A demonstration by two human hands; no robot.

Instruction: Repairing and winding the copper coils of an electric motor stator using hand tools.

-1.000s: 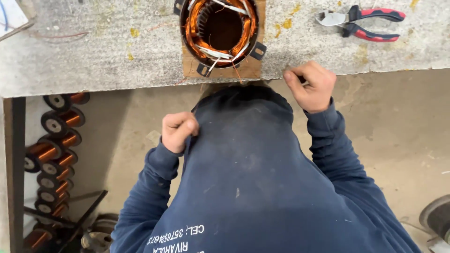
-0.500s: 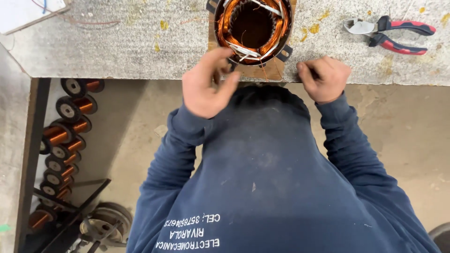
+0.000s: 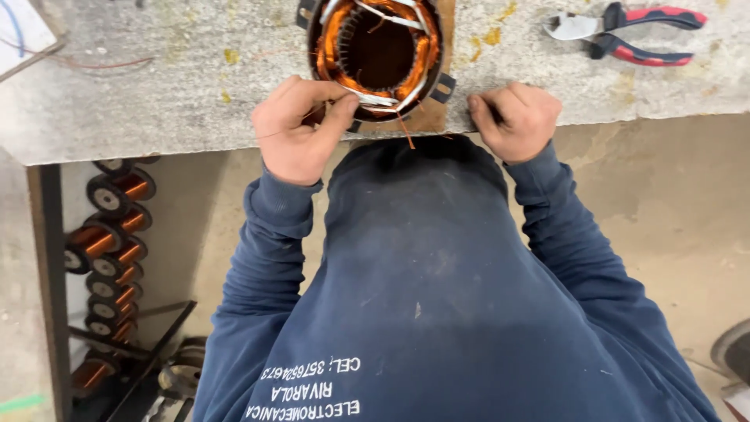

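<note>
A round motor stator (image 3: pixel 379 55) with copper windings and white insulation strips stands on a brown board at the near edge of a grey workbench (image 3: pixel 156 94). My left hand (image 3: pixel 301 129) pinches the white strips and thin copper wire at the stator's near rim. My right hand (image 3: pixel 516 117) is closed in a fist and rests on the bench edge just right of the board; I cannot tell whether it holds anything. My dark blue sweatshirt fills the lower middle of the view.
Red-handled pliers (image 3: pixel 625 31) lie on the bench at the far right. Several spools of copper wire (image 3: pixel 109 234) sit on a rack under the bench at the left. A white sheet corner (image 3: pixel 23 35) lies at the top left. The concrete floor shows on the right.
My left hand rose from my chest to the stator's near rim and took hold of the strips. My right hand stayed on the bench edge. The view shifted, so the stator sits further right.
</note>
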